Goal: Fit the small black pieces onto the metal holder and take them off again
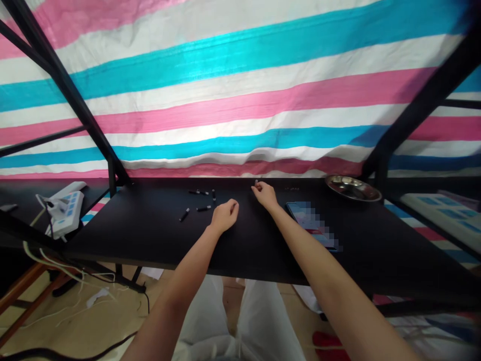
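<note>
My left hand [224, 215] rests on the black table, its fingers curled closed; whether anything is inside cannot be seen. Farther forward and to the right, my right hand [265, 194] pinches a small piece with a greyish tip [256, 182], mostly hidden by the fingers. To the left of my left hand lie several small black cylinders with pale ends. One [203, 208] is closest to the hand, another [184, 215] lies slanted at the left, and one [214, 195] points away from me.
A phone [310, 223], partly blurred out, lies beside my right forearm. At the back right sits a round metal dish [353, 189], with tiny bits [292, 189] to its left. White power strips [67, 213] are at the left. Black frame posts and a striped sheet [240, 100] stand behind.
</note>
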A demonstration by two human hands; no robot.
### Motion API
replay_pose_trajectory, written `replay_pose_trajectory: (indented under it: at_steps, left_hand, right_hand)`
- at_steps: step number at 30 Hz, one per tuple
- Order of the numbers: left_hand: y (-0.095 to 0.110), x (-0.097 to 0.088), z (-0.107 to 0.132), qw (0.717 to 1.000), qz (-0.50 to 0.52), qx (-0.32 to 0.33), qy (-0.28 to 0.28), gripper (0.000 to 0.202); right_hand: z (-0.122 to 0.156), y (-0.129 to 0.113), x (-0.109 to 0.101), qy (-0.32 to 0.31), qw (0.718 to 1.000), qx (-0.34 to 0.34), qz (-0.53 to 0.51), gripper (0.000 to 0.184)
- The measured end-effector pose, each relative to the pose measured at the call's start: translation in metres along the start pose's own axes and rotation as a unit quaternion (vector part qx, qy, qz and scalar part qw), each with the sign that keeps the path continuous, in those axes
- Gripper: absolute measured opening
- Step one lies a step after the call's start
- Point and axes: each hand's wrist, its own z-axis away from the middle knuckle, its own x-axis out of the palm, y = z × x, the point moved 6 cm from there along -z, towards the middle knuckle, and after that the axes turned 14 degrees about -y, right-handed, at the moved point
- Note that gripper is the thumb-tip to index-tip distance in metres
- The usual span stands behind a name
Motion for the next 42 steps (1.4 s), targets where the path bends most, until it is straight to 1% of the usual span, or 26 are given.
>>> replay_pose_trajectory:
  at_steps: [3,7,13,17,19,24,28,32,35,37,38,40,42]
  left_hand:
    - [0.003,0.000,0.000,0.999,-0.037,0.012,-0.011,0.027]
    - [0.005,0.002,-0.002,0.998,-0.060,0.028,-0.020,0.027]
    - [0.009,0.005,-0.003,0.997,-0.063,0.039,-0.036,0.026]
    - [0.011,0.005,-0.003,0.997,-0.057,0.038,-0.043,0.026]
    - [0.010,0.005,-0.003,0.997,-0.054,0.035,-0.043,0.026]
    - [0.009,0.005,-0.003,0.997,-0.049,0.035,-0.041,0.025]
    - [0.009,0.005,-0.003,0.998,-0.040,0.035,-0.040,0.025]
    - [0.007,0.005,-0.002,0.998,-0.041,0.026,-0.036,0.026]
    - [0.001,0.001,-0.002,0.999,-0.035,-0.001,-0.010,0.025]
    - [-0.005,-0.005,-0.001,0.999,-0.012,-0.030,0.036,0.023]
    - [-0.008,-0.009,0.000,0.997,0.000,-0.046,0.064,0.026]
    - [-0.012,-0.017,0.003,0.991,0.019,-0.075,0.112,0.039]
    - [-0.015,-0.021,0.004,0.985,0.037,-0.098,0.139,0.049]
  right_hand:
    - [-0.015,0.006,0.003,-0.016,0.999,0.014,0.033,0.018]
    - [-0.025,0.008,0.006,-0.021,0.999,0.013,0.045,0.020]
    - [-0.030,0.010,0.010,-0.033,0.998,0.011,0.057,0.020]
    - [-0.034,0.014,0.011,-0.038,0.997,0.022,0.067,0.019]
    - [-0.037,0.017,0.012,-0.050,0.995,0.032,0.075,0.018]
    - [-0.044,0.027,0.017,-0.105,0.989,0.047,0.088,0.014]
    - [-0.046,0.031,0.016,-0.114,0.989,0.073,0.067,0.017]
    - [-0.048,0.030,0.016,-0.120,0.986,0.093,0.062,0.015]
    - [-0.048,0.029,0.015,-0.137,0.983,0.105,0.055,0.011]
    - [-0.046,0.028,0.011,-0.159,0.979,0.117,0.048,0.010]
    - [-0.043,0.027,0.008,-0.170,0.977,0.120,0.047,0.010]
    - [-0.032,0.019,0.001,-0.183,0.975,0.117,0.053,0.009]
    - [-0.016,0.004,-0.007,-0.168,0.979,0.091,0.070,0.010]
